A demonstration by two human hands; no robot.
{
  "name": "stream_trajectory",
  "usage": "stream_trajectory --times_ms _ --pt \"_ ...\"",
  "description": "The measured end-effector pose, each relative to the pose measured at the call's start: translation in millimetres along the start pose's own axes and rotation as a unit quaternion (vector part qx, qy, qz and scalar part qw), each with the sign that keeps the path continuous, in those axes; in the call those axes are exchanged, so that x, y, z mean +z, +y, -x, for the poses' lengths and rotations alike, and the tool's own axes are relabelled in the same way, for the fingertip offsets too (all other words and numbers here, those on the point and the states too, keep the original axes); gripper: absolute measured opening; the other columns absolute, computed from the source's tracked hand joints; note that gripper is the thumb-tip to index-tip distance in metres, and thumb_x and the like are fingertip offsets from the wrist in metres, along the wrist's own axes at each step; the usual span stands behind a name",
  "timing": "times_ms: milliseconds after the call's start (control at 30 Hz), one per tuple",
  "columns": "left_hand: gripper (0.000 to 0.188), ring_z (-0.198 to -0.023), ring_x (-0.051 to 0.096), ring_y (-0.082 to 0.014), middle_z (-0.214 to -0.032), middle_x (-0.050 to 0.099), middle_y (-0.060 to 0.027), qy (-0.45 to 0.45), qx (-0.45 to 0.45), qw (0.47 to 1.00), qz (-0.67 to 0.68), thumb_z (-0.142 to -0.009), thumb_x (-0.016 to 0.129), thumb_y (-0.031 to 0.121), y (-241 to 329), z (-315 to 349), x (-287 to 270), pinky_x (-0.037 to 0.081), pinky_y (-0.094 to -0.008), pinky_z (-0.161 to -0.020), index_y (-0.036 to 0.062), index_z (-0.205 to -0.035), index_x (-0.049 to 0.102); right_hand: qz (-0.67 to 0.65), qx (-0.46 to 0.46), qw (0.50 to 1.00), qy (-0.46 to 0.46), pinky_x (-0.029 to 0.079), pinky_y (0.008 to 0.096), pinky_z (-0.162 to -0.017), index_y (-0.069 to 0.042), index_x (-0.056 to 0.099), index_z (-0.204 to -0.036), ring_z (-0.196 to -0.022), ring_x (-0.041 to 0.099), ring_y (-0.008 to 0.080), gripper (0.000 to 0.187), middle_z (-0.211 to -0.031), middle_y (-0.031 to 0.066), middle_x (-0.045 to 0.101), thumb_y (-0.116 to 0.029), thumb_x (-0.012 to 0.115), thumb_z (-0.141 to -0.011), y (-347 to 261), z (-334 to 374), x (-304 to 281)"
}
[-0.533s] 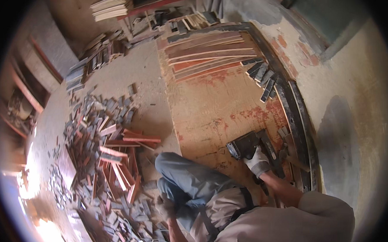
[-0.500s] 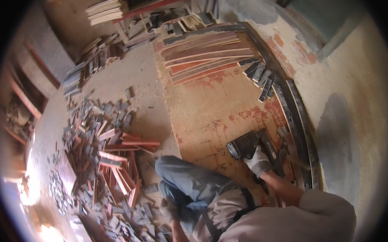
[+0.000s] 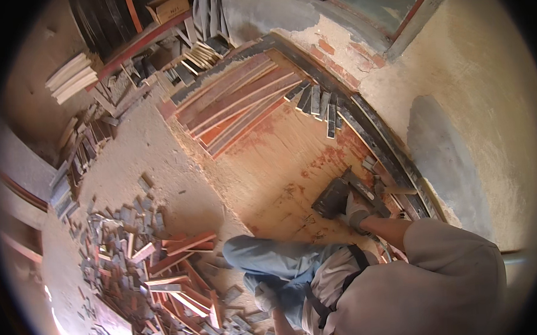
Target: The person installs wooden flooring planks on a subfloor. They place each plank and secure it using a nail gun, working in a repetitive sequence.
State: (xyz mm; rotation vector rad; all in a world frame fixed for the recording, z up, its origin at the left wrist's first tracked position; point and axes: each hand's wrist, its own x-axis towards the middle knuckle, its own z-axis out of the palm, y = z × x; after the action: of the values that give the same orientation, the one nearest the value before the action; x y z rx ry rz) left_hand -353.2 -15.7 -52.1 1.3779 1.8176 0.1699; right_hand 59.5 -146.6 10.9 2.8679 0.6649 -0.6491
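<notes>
My right hand (image 3: 357, 213), in a pale glove, is closed round the handle of a dark nail gun (image 3: 331, 198). The tool is held low over the right part of a worn plywood board (image 3: 275, 185), close to short wood blocks (image 3: 371, 165) along the board's edge strip. Down by my bent leg (image 3: 284, 256), my gloved left hand (image 3: 266, 297) is against the blue-grey trousers. Its outline looks rounded, but its fingers are too small and blurred to make out. Whatever the nail gun's nose touches is hidden.
Left of my leg lies a heap of reddish wood strips (image 3: 184, 291) and small dark offcuts (image 3: 121, 228). Long brown strips (image 3: 236, 103) and short black-faced blocks (image 3: 319, 102) lie on the board's far part. A dark edging (image 3: 400, 162) runs beside the wall (image 3: 494, 127).
My view has turned, so the board now slants. My left hand has shifted right, onto the trouser leg. My right hand still holds the nail gun near the board's right edge.
</notes>
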Motion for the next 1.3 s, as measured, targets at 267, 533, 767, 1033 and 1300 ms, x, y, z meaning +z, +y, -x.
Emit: stream_trajectory --times_ms 267,533,767,1033,1300 --pt "0.037 -0.082 0.067 -0.034 -0.091 0.073 -0.0207 0.026 0.106 0.993 0.038 -0.094 0.058 0.033 33.1 -87.3 -11.0 0.052 -0.0451 -0.078 0.0011 -0.093 0.074 0.018 0.059 0.97 -0.235 0.049 0.0485 -0.104 0.0 0.014 -0.15 -0.122 0.062 0.0396 0.096 -0.132 0.0292 0.062 -0.056 0.064 -0.091 -0.1 -24.0 3.2" --pt "0.032 -0.077 0.066 -0.0364 -0.085 0.071 -0.0222 0.075 0.11 0.991 -0.012 -0.093 0.057 0.028 71.3 -106.8 15.5 0.052 -0.0451 -0.075 0.001 -0.089 0.074 0.042 0.029 0.965 -0.256 0.054 0.0475 -0.096 0.001 0.048 -0.124 -0.107 0.069 0.0369 0.066 -0.116 0.0256 0.069 -0.057 0.059 -0.094 0.2 -53.6 -39.6" --pt "0.036 -0.067 0.059 -0.0313 -0.074 0.067 -0.021 0.163 0.057 0.978 0.114 -0.094 0.06 0.031 50.3 -74.3 23.0 0.047 -0.0465 -0.07 -0.0018 -0.087 0.072 0.15 -0.156 0.946 -0.243 0.057 0.0467 -0.086 0.001 0.074 -0.101 -0.092 0.074 0.0348 0.06 -0.096 0.0233 0.074 -0.056 0.057 -0.096 28.6 -110.4 -151.9" --pt "0.034 -0.074 0.063 -0.0217 -0.085 0.072 -0.0134 0.217 0.035 0.961 0.17 -0.102 0.063 0.03 83.1 -70.0 -10.2 0.052 -0.0368 -0.07 -0.0014 -0.111 0.072 0.152 -0.418 0.863 0.24 0.027 0.0524 -0.124 -0.014 0.039 -0.159 -0.152 0.032 0.0376 0.068 -0.164 0.0202 0.035 -0.042 0.059 -0.1 -126.6 -325.4 -209.3" --pt "0.023 -0.066 0.05 -0.0064 -0.083 0.066 -0.0006 0.237 0.087 0.93 0.267 -0.103 0.066 0.027 150.5 -33.4 -26.4 0.042 -0.0217 -0.059 0.0063 -0.113 0.07 0.27 -0.482 0.796 0.248 0.045 0.0461 -0.099 -0.013 0.064 -0.132 -0.122 0.055 0.0287 0.045 -0.145 0.006 0.051 -0.024 0.061 -0.089 -105.7 -391.1 -177.3"
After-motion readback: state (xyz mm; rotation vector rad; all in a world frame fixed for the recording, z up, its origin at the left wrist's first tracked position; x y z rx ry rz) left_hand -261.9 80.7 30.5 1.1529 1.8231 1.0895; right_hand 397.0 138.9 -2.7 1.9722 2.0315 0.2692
